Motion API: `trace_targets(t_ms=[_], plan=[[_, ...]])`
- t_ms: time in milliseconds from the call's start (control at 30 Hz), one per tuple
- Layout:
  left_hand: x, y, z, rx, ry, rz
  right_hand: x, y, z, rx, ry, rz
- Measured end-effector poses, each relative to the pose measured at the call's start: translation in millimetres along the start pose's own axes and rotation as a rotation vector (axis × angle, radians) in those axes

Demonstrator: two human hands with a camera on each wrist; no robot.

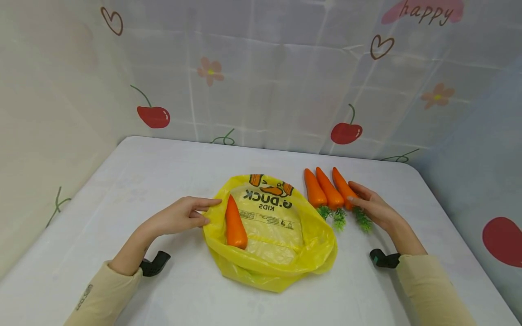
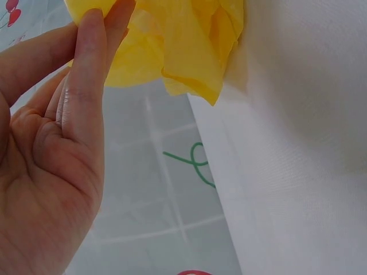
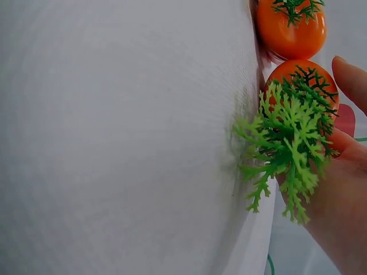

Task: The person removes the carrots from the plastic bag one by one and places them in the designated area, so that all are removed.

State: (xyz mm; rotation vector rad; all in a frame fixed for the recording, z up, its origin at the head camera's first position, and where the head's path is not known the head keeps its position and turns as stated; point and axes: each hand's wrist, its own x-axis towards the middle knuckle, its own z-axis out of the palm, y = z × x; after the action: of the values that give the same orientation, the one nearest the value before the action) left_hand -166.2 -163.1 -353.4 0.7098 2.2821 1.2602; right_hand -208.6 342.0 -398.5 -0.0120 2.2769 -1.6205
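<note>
My left hand pinches the left rim of a yellow plastic bag between thumb and fingers. The bag lies with its mouth spread wide, and mirrored duck print shows inside it. One orange carrot lies in the left part of the mouth, tip pointing away. Right of the bag, three carrots with green leafy tops lie side by side. At the rightmost carrot is my right hand, thumb overlapping its side and fingers loosely extended. In the right wrist view its leafy top hangs before the palm.
The other two carrots, a middle one and a left one, lie close to the bag's right rim. A white-covered table bears everything. Printed curtains stand behind it and along both sides.
</note>
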Motion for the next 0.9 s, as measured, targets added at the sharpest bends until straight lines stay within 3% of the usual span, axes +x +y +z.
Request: trace_targets(t_ms=[167, 267, 400, 533, 700, 900], plan=[[0.7, -2.5, -0.2, -0.007, -0.008, 0.011, -4.4, -5.2, -2.2, -0.039, -0.005, -0.049], [1.3, -3.3, 0.0, -0.011, -0.014, 0.010, -9.9, -13.1, -2.6, -0.136, 0.016, -0.081], [1.5, -3.3, 0.0, -0.014, -0.017, 0.004, -19.2, -31.5, 0.9, -0.257, 0.068, -0.114], [1.8, -2.7, -0.7, -0.017, -0.018, -0.001, -29.1, -53.5, 10.0, -0.264, 0.108, -0.172], [1.6, -1.9, -0.7, -0.024, -0.017, 0.000, -43.7, -81.7, 34.8, -0.214, 0.121, -0.240], [0.7, -0.8, -0.6, -0.019, -0.012, 0.004, -61.6, -104.0, 91.1, -0.108, 0.136, -0.311]])
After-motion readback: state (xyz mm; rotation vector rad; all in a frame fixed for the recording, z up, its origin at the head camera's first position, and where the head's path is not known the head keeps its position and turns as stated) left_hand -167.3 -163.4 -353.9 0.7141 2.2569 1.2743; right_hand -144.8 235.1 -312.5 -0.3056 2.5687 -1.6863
